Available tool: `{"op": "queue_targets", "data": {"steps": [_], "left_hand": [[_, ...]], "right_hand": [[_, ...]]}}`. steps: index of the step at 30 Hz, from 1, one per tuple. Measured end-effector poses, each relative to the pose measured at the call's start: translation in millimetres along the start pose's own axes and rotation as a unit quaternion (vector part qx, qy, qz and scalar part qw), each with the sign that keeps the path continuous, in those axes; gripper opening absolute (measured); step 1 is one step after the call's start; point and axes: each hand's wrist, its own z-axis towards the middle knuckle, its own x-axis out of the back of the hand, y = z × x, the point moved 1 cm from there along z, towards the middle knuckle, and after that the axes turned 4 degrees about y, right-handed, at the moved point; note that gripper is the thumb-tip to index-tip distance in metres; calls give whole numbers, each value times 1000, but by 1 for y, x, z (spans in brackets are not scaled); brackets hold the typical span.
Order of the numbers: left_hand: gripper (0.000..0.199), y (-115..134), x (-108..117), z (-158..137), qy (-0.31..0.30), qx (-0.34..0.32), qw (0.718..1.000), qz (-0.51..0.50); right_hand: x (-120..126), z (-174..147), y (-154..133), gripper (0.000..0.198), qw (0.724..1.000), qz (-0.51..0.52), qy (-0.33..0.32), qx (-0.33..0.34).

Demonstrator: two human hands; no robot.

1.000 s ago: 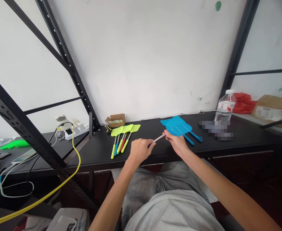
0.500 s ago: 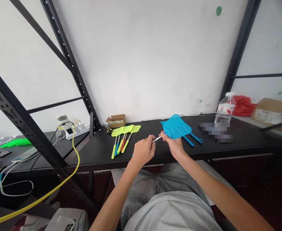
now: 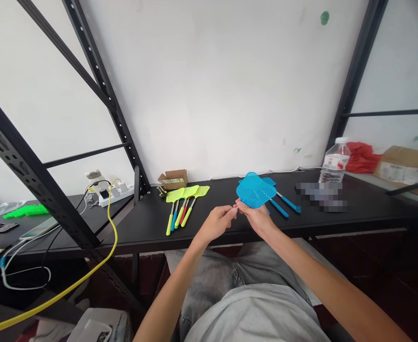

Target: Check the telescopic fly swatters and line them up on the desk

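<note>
My right hand is closed round the neck of a blue fly swatter, its perforated head raised above the table. My left hand is closed at the swatter's rod end, its fingertips close to my right hand. Almost all of the rod and handle is hidden by my hands. Behind the held swatter, more blue fly swatters lie on the black table, their handles pointing toward the front right. Left of my hands, several yellow-green fly swatters lie side by side with yellow, blue and red handles.
A small open cardboard box stands by the wall. To the right are a water bottle, a blurred-out item, a red bag and a brown package. A yellow cable hangs at left near a shelf post. Another person's hand shows at far left.
My left hand has moved right, close against my right hand, and the bare metal rod between them is now out of sight. The swatter's blue head has shifted slightly left.
</note>
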Motion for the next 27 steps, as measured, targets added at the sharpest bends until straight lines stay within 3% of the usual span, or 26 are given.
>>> {"op": "queue_targets", "data": {"steps": [2,4,7,10,12,14,17,20,23,25,27], "left_hand": [[49,-3,1,2,-57,51,993,-87],[50,-3,2,2,-63,61,993,-82],[49,0,0,0,37,-1,994,98],[46,3,-6,-4,151,-32,933,325],[47,3,-10,-6,171,-24,897,408],[47,2,-12,-6,170,-21,888,426],[46,0,-6,-4,150,-35,928,338],[48,-4,5,-1,35,-2,992,124],[49,-7,12,1,-90,75,991,-60],[49,-8,13,1,-104,85,988,-74],[50,-6,11,0,-49,47,998,13]], "right_hand": [[0,0,0,24,1000,-5,-9,1],[0,1,0,25,1000,-8,-11,-1],[0,2,1,26,1000,-2,0,-19],[0,4,2,25,999,10,11,-44],[0,5,3,24,998,14,18,-52],[1,5,3,24,998,17,23,-54],[0,5,3,25,998,11,23,-50],[-1,3,2,26,999,4,15,-34],[-3,2,1,26,1000,2,3,-18],[-3,2,1,27,1000,-3,2,-14],[-3,2,1,27,1000,-9,8,-19]]}}
